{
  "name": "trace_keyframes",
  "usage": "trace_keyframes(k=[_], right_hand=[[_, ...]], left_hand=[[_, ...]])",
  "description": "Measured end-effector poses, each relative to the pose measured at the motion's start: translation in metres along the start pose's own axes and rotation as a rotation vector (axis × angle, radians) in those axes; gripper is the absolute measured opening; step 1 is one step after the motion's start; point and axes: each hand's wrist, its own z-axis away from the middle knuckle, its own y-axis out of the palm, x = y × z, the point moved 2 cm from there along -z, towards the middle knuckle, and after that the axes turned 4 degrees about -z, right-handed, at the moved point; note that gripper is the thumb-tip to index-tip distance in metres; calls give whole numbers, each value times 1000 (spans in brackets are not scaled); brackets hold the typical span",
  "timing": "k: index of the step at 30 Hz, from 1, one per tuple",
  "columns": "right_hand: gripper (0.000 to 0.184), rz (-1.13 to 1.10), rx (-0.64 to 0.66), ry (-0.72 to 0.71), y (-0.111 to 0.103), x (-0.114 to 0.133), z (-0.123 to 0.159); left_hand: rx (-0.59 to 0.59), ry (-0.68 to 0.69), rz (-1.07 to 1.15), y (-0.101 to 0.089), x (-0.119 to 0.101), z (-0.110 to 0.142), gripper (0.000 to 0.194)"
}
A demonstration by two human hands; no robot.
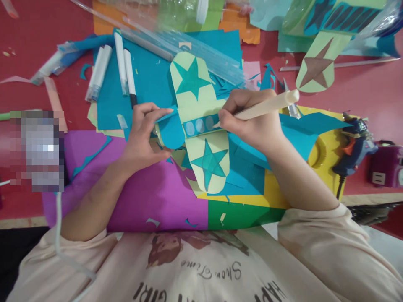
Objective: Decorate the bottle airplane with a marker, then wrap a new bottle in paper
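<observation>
A paper airplane (201,107) lies flat in the middle, with pale green wings, a teal star on each wing and a rounded blue end. Across its body runs a blue strip with pale round windows (199,125). My left hand (146,134) grips the blue end, index finger along the upper edge and thumb at the lower edge. In my right hand (253,119) is a cream-coloured marker (270,104), held like a pen with its tip at the rightmost window. The far end of the body is hidden behind my right hand.
White markers (99,73) lie at the upper left. Blue sheets and scraps spread under the airplane, over purple paper (151,180). At right sit a blue glue gun (354,147) and a yellow sheet. A phone (44,151) with a cable stands left. Another starred model (317,67) is upper right.
</observation>
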Motion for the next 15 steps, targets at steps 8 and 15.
trace_keyframes(k=[8, 15], right_hand=[[30, 0, 15, 22, 0, 4, 0], [32, -23, -89, -22, 0, -1, -1]], left_hand=[[26, -32, 31, 0, 1, 1, 66], [-25, -11, -15, 3, -1, 1, 63]])
